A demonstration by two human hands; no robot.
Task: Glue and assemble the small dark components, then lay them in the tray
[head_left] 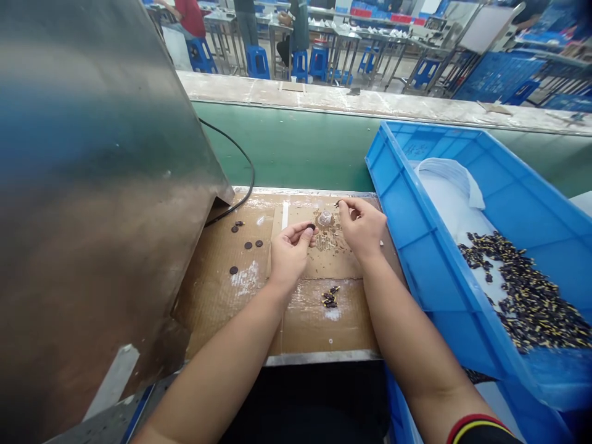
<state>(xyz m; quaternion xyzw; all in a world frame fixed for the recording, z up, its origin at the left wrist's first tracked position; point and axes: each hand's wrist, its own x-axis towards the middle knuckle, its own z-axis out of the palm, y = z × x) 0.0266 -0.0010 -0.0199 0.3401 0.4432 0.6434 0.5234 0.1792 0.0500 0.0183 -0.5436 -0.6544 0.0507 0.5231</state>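
Between the thumb and fingers of my left hand (290, 251) is a small dark round disc (311, 227). My right hand (363, 227), farther right, pinches a small dark piece (338, 203) with a light tip. A small clear cup (325, 217) stands between the hands on a stained patch of cardboard (319, 265). Nearer to me lies a little pile of dark pieces with yellow ends (330, 297). Several loose dark discs (248, 245) are scattered to the left, and one dark piece (239, 223) lies by the farthest of them.
A large blue crate (407, 209) on the right holds white sheeting and a heap of black-and-yellow pieces (536, 296). A big metal housing (102, 185) blocks the left, with a black cable (252, 166) beside it. Behind the green wall (287, 148) are people, tables and blue stools (258, 61).
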